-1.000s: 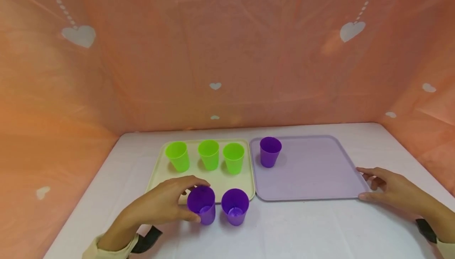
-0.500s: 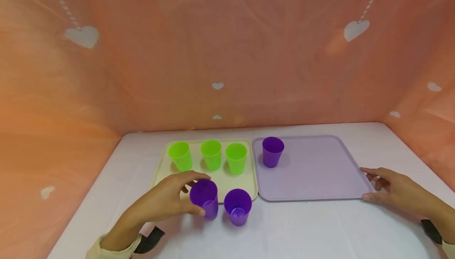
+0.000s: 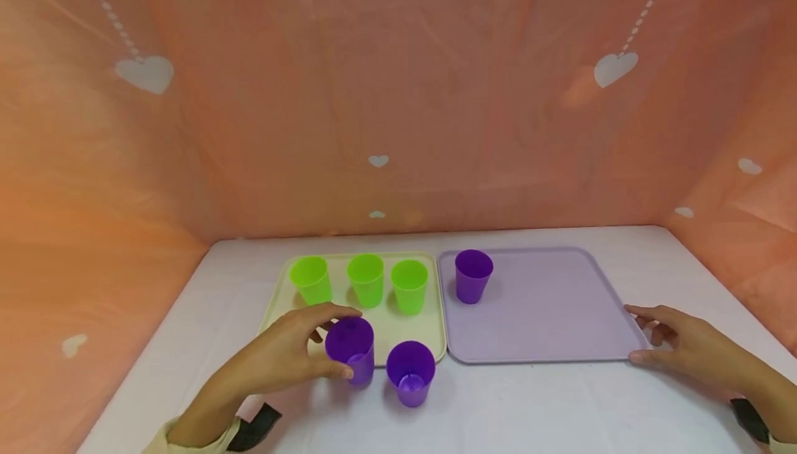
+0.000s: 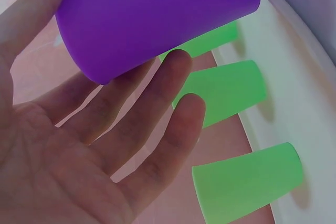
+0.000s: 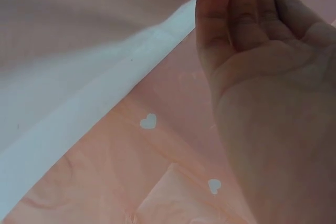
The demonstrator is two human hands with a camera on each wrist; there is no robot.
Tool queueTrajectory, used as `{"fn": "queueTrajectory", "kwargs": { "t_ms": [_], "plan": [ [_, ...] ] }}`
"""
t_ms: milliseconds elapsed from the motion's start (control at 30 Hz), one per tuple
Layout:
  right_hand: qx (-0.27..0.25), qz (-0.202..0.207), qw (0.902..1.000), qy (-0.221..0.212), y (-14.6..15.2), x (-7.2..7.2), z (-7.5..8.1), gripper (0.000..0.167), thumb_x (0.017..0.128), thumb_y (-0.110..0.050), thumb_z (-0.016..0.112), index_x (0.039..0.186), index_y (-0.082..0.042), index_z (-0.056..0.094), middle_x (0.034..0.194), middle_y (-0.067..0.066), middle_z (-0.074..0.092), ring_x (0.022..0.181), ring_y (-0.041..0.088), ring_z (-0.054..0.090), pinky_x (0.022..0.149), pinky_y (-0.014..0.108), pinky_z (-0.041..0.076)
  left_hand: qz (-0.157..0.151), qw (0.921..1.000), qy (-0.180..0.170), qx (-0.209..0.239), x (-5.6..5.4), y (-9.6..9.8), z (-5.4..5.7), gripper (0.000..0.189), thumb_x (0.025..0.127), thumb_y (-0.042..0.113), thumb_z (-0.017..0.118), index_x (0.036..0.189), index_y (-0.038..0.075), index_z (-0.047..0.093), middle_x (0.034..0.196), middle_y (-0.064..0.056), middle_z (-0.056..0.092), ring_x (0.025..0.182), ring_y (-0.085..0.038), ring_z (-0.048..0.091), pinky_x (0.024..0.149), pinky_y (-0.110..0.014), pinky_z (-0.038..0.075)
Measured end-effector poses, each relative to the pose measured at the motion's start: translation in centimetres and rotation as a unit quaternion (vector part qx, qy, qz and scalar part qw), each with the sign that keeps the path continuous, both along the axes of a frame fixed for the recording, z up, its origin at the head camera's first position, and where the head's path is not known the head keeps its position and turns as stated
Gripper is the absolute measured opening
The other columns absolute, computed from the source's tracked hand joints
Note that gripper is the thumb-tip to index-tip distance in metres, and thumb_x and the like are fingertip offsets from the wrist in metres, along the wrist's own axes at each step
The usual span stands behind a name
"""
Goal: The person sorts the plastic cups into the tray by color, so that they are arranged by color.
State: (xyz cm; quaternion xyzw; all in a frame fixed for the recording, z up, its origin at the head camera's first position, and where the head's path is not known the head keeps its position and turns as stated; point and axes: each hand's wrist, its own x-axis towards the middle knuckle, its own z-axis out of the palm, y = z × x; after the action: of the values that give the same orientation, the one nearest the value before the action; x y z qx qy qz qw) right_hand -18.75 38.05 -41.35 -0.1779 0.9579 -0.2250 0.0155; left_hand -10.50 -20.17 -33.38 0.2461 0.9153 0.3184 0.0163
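Observation:
My left hand (image 3: pixel 297 349) holds a purple cup (image 3: pixel 350 353) between thumb and fingers, raised above the table at the front edge of the cream tray (image 3: pixel 398 353). In the left wrist view, the thumb presses the side of this purple cup (image 4: pixel 157 19) and several fingers (image 4: pixel 178 72) spread loosely beneath it. Just right of the raised one, another purple cup (image 3: pixel 411 374) stands upright on the table. My right hand (image 3: pixel 688 347) rests at the right edge of the lilac tray (image 3: pixel 548 315), thumb and index finger at its rim. The right wrist view cuts off those fingertips.
Three green cups (image 3: pixel 311 282) stand in a row on the cream tray. A third purple cup (image 3: pixel 472 281) is upright at the back left of the lilac tray, which sits beside the cream one. An orange cloth (image 3: pixel 373 94) with white hearts hangs behind the white table (image 3: pixel 548 405).
The left hand has raised its purple cup off the table. The right hand stays at the lilac tray's edge. The head view has shifted slightly.

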Motion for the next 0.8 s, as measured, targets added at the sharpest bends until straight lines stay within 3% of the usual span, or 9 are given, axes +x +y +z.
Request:
{"fn": "queueTrajectory", "kwargs": {
  "t_ms": [167, 400, 633, 800],
  "plan": [
    [0.005, 0.0, 0.9998, 0.021, -0.03, -0.03, -0.12, 0.075, 0.074, -0.033, 0.087, 0.136, -0.003, 0.057, 0.102, -0.006, 0.058, 0.08, -0.006, 0.046, 0.065, 0.014, 0.036, 0.01, 0.9999, 0.002, -0.005, -0.24, 0.0, 0.01, 0.066, 0.076, 0.043, 0.085, 0.131, 0.014, 0.062, 0.113, 0.005, 0.071, 0.099, -0.014, 0.064, 0.077, -0.024, 0.054],
    [0.022, -0.012, 0.9997, -0.008, -0.05, -0.16, -0.05, 0.078, 0.076, -0.038, 0.085, 0.138, -0.002, 0.056, 0.107, 0.003, 0.061, 0.081, -0.007, 0.044, 0.065, 0.016, 0.037, 0.016, 0.9996, 0.007, 0.022, -0.7, -0.03, -0.36, 0.066, 0.077, 0.039, 0.085, 0.131, 0.009, 0.061, 0.119, -0.002, 0.07, 0.102, -0.018, 0.063, 0.077, -0.024, 0.054],
    [0.002, -0.01, 0.9999, -0.006, -0.03, 0.14, -0.51, 0.073, 0.077, -0.033, 0.085, 0.137, -0.001, 0.056, 0.097, -0.007, 0.056, 0.078, -0.005, 0.044, 0.064, 0.015, 0.035, 0.031, 0.9986, 0.003, 0.042, -0.75, -0.05, -0.56, 0.069, 0.078, 0.039, 0.084, 0.135, 0.008, 0.059, 0.126, -0.005, 0.067, 0.104, -0.019, 0.061, 0.079, -0.024, 0.055],
    [-0.005, -0.004, 0.9999, 0.015, -0.01, 0.13, -0.52, 0.072, 0.076, -0.031, 0.085, 0.135, 0.0, 0.057, 0.094, -0.012, 0.054, 0.078, -0.006, 0.044, 0.063, 0.016, 0.038, 0.053, 0.9971, 0.015, 0.053, -0.91, 0.07, -0.52, 0.07, 0.08, 0.029, 0.084, 0.139, 0.006, 0.054, 0.129, -0.008, 0.064, 0.102, -0.017, 0.062, 0.079, -0.024, 0.056]
  ]
}}
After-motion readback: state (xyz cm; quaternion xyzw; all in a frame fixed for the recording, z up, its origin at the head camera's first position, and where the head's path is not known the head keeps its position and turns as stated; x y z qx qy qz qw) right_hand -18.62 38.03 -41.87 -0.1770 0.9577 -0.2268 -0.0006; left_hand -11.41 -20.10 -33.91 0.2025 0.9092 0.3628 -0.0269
